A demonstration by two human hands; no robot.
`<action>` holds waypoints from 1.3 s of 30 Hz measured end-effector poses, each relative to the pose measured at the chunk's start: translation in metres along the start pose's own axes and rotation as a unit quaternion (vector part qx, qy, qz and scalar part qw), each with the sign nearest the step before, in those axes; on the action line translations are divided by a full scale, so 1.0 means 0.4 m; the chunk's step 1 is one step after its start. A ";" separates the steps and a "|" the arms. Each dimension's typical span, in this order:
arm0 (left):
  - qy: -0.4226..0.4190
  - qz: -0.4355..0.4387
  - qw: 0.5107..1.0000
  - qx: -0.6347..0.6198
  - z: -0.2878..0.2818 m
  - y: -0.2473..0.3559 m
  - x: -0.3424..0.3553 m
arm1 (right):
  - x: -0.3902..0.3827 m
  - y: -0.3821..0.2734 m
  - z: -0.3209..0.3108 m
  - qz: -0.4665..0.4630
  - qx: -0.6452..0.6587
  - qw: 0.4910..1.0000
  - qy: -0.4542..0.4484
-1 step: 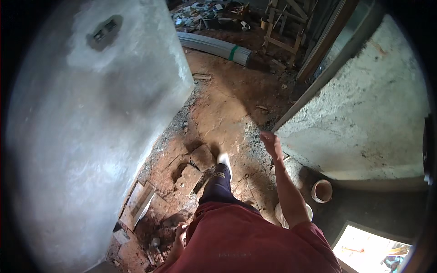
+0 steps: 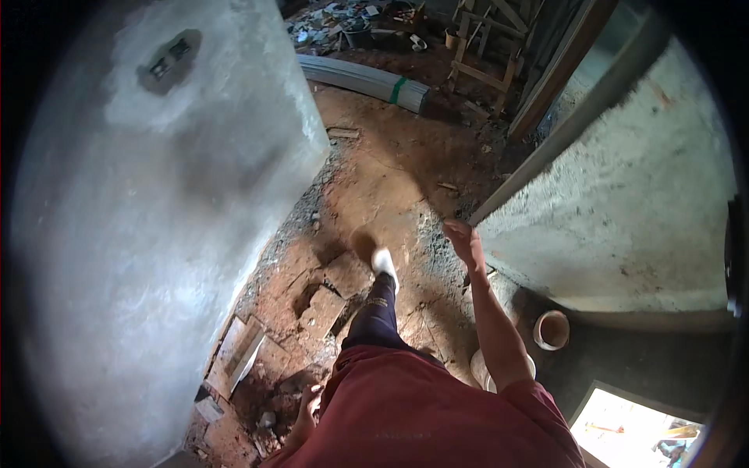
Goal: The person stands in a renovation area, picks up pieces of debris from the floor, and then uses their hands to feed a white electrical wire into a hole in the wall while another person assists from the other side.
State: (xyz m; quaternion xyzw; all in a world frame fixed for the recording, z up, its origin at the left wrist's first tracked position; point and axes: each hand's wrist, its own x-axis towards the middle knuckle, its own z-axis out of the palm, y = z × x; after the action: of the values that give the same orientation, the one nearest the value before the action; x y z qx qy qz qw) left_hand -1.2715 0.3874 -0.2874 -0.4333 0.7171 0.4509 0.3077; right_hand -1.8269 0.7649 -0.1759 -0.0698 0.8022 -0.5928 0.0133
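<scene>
My right hand (image 2: 466, 246) is held out ahead beside the near end of a rough plastered wall (image 2: 601, 226). Its fingers are loosely bent, with nothing visible in them; whether they touch the wall edge I cannot tell. Low at the left of my red shirt (image 2: 413, 413), my left hand (image 2: 310, 404) shows only in part. The shirt and the shade hide most of its fingers. One foot in a white shoe (image 2: 382, 263) is stretched forward over the reddish dirt floor (image 2: 378, 195).
A smooth grey wall (image 2: 172, 234) borders the left. Broken slabs (image 2: 324, 308) and wood boards (image 2: 240, 351) lie along it. Two buckets, one upright beside my arm (image 2: 481, 370) and another (image 2: 551, 330), stand right. Ahead lies a long grey bundle (image 2: 359, 80) with a green band.
The white-shoed foot has moved slightly forward. My right hand has shifted a little forward and left, and the view has turned slightly.
</scene>
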 end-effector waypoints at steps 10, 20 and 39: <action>0.106 0.137 0.975 -0.142 -0.311 1.174 0.631 | 0.459 0.294 -0.114 0.147 -0.381 0.912 -0.030; 0.091 0.406 0.906 -0.075 -0.552 2.083 0.715 | 0.696 0.334 -0.056 0.391 -0.135 0.910 0.009; 0.231 -0.033 0.956 -0.177 -0.349 2.184 1.036 | 2.490 0.249 -0.038 0.295 -0.104 0.948 -0.065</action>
State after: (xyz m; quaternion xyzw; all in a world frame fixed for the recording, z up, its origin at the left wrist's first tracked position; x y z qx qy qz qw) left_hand -2.2444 0.3075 -0.2437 -0.5964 0.6626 0.4482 0.0665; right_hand -2.8242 0.6804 -0.2052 0.1302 0.8416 -0.4698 0.2324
